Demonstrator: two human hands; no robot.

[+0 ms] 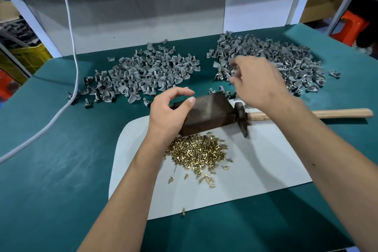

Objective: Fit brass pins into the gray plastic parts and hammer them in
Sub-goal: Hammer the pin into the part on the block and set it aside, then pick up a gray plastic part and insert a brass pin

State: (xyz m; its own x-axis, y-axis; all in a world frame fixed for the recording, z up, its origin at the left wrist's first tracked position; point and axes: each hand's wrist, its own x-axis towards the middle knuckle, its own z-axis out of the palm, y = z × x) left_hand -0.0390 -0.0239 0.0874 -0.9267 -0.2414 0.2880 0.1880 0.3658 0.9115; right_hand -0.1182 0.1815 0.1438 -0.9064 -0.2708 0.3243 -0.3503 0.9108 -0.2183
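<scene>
Two heaps of gray plastic parts lie at the back of the green mat: a left heap [143,71] and a right heap [290,61]. A pile of brass pins [198,151] sits on a white sheet [266,161]. Behind the pins stands a dark metal block [208,114]. My left hand [167,114] is at the block's left end, thumb on its top and fingers arched above it. My right hand [257,82] is blurred over the near edge of the right heap, fingers pointing down; whether it holds a part is unclear. A hammer [242,118] lies at the block's right end, under my right wrist.
The hammer's wooden handle [331,113] points right across the mat. A white cable [71,32] hangs down at the left and trails over the mat. A few loose pins [183,210] lie near the sheet's front edge. A white panel [126,16] closes the back.
</scene>
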